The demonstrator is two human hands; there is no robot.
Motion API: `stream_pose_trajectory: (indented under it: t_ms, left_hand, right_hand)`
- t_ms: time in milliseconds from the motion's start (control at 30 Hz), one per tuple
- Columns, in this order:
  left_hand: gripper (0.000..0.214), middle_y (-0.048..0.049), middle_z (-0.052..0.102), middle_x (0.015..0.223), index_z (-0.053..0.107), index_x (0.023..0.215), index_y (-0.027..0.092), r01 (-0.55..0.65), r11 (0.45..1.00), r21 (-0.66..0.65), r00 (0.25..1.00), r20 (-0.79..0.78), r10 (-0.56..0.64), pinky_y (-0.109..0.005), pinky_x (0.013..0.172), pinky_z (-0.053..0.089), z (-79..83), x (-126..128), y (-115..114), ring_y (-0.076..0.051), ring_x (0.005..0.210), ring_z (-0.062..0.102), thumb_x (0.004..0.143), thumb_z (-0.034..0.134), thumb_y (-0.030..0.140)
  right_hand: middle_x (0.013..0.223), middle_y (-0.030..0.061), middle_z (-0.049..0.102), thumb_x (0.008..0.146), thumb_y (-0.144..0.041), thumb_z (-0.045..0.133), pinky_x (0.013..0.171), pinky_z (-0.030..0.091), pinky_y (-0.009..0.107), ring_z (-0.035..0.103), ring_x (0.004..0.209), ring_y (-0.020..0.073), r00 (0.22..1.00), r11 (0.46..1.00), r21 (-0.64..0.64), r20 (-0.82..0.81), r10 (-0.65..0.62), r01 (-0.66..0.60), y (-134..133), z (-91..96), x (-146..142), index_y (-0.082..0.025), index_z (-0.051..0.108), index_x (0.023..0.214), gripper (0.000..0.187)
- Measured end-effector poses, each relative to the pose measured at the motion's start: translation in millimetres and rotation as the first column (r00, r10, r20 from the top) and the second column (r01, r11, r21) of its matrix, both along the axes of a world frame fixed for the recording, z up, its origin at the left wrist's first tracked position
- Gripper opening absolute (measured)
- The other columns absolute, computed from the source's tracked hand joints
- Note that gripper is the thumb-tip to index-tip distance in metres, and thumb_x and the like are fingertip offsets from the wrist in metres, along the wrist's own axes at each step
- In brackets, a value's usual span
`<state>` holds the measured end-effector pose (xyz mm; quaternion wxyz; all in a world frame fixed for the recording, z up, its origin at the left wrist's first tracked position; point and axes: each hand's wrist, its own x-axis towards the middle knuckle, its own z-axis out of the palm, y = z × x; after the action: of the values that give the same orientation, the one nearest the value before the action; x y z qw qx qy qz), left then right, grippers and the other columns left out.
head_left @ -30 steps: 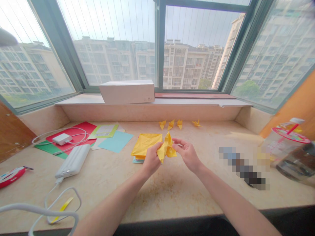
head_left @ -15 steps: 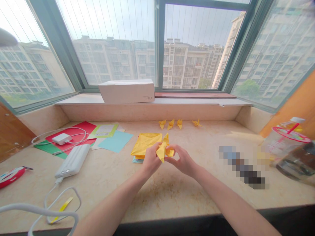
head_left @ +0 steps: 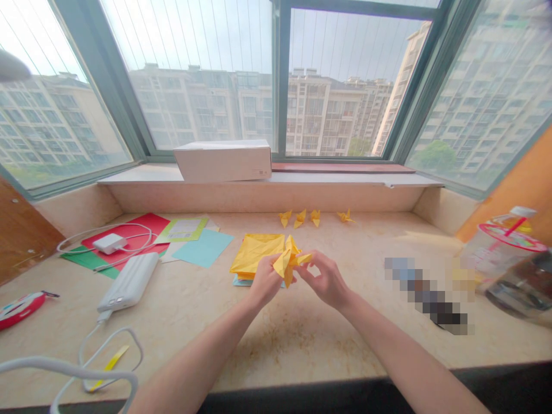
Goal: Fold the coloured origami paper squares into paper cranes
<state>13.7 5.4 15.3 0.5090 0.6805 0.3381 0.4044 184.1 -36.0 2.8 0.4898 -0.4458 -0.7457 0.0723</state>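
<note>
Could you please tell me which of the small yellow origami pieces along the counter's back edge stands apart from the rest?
The rightmost piece; the other three stand close together to its left, with a wider gap before it.

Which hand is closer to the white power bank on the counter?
The left hand is nearer: it is off to the power bank's right in view, not touching it. The right hand is farther, past the left hand, with the folded yellow paper between them.
</note>
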Motion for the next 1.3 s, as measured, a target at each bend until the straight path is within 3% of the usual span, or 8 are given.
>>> stream_pose_trajectory:
  t_ms: [200, 467, 600, 733, 833, 967, 1100, 1300]
  left_hand:
    - [0.056, -0.0058, 0.065, 0.056, 0.061, 0.056, 0.014, 0.0, 0.999, -0.046, 1.0, 0.016, 0.0, -0.024, 0.054, 0.045, -5.4, 0.8, 3.2, -0.015, 0.052, 0.06, 0.089, 0.048, 0.057]
    - [0.035, -0.0053, 0.069, 0.073, 0.069, 0.083, 0.014, 0.124, 0.976, -0.181, 0.984, 0.148, -0.097, -0.028, 0.063, 0.052, -5.8, 3.9, 2.2, -0.016, 0.063, 0.064, 0.081, 0.063, 0.048]
    - [0.041, -0.0074, 0.07, 0.083, 0.069, 0.089, 0.014, 0.157, 0.965, -0.212, 0.973, 0.203, -0.113, -0.033, 0.073, 0.055, -6.8, 7.8, -1.1, -0.018, 0.073, 0.066, 0.084, 0.059, 0.053]
    - [0.053, -0.0099, 0.07, 0.082, 0.068, 0.094, 0.013, 0.184, 0.956, -0.23, 0.964, 0.234, -0.129, -0.034, 0.072, 0.056, -9.1, 9.0, -4.7, -0.019, 0.072, 0.066, 0.087, 0.049, 0.062]
    - [0.051, -0.0107, 0.071, 0.084, 0.067, 0.096, 0.013, 0.205, 0.952, -0.227, 0.961, 0.23, -0.152, -0.033, 0.069, 0.055, -9.8, 8.3, -5.8, -0.018, 0.068, 0.065, 0.088, 0.048, 0.06]
    - [0.043, -0.0064, 0.067, 0.077, 0.065, 0.09, 0.014, 0.121, 0.961, -0.249, 0.977, 0.2, -0.071, -0.03, 0.062, 0.053, -11.5, 7.8, -3.5, -0.015, 0.059, 0.062, 0.088, 0.051, 0.054]
    - [0.032, -0.0032, 0.063, 0.074, 0.061, 0.078, 0.014, 0.01, 0.974, -0.227, 0.985, 0.167, 0.029, -0.028, 0.059, 0.051, -11.6, 8.1, -0.7, -0.013, 0.057, 0.061, 0.083, 0.057, 0.046]
    - [0.025, -0.0038, 0.064, 0.079, 0.063, 0.086, 0.015, -0.045, 0.972, -0.229, 0.981, 0.175, 0.087, -0.027, 0.061, 0.05, -5.6, 9.0, -2.9, -0.013, 0.06, 0.061, 0.08, 0.06, 0.039]
  right_hand:
    - [0.096, 0.0044, 0.065, 0.093, -0.03, 0.056, 0.074, 0.052, 0.033, 0.061, 0.076, 0.0168, 0.998, 0.997, 0.043, 0.005, 0.069, -0.069, 0.9, -0.7, 0.0, -0.026, 0.061, 0.11, 0.018]
    - [0.085, 0.003, 0.065, 0.09, -0.031, 0.058, 0.071, 0.05, 0.033, 0.061, 0.073, 0.0177, 0.994, 0.997, -0.025, -0.083, -0.071, 0.069, 3.0, -1.2, -4.0, -0.023, 0.058, 0.104, 0.016]
    - [0.096, 0.0048, 0.068, 0.091, -0.032, 0.058, 0.073, 0.052, 0.034, 0.064, 0.076, 0.0174, 0.973, 0.997, -0.063, -0.223, -0.067, 0.054, 4.5, -2.1, -4.4, -0.024, 0.052, 0.123, 0.034]
    - [0.103, 0.006, 0.069, 0.086, -0.037, 0.066, 0.078, 0.052, 0.036, 0.065, 0.082, 0.019, 0.983, 0.996, -0.089, -0.181, -0.015, -0.001, 6.4, -7.2, -3.8, -0.025, 0.046, 0.136, 0.055]
    - [0.1, 0.0044, 0.071, 0.088, -0.037, 0.064, 0.079, 0.052, 0.035, 0.065, 0.083, 0.0193, 0.988, 0.992, -0.123, -0.157, -0.006, -0.014, 6.7, -9.0, -3.8, -0.026, 0.049, 0.135, 0.051]
    - [0.089, 0.002, 0.072, 0.09, -0.037, 0.061, 0.077, 0.053, 0.034, 0.066, 0.08, 0.0194, 0.986, 0.987, -0.158, -0.162, -0.032, 0.006, 4.7, -5.4, -3.7, -0.026, 0.057, 0.127, 0.039]
    - [0.098, 0.0046, 0.074, 0.092, -0.037, 0.057, 0.08, 0.054, 0.035, 0.069, 0.087, 0.0217, 0.99, 0.988, -0.146, -0.125, -0.072, 0.054, 4.3, -3.5, -2.4, -0.026, 0.064, 0.117, 0.028]
    - [0.103, 0.0074, 0.074, 0.098, -0.036, 0.047, 0.085, 0.051, 0.04, 0.069, 0.093, 0.0243, 0.992, 0.992, -0.029, -0.035, -0.124, 0.123, 7.0, -6.8, 0.1, -0.025, 0.068, 0.109, 0.026]
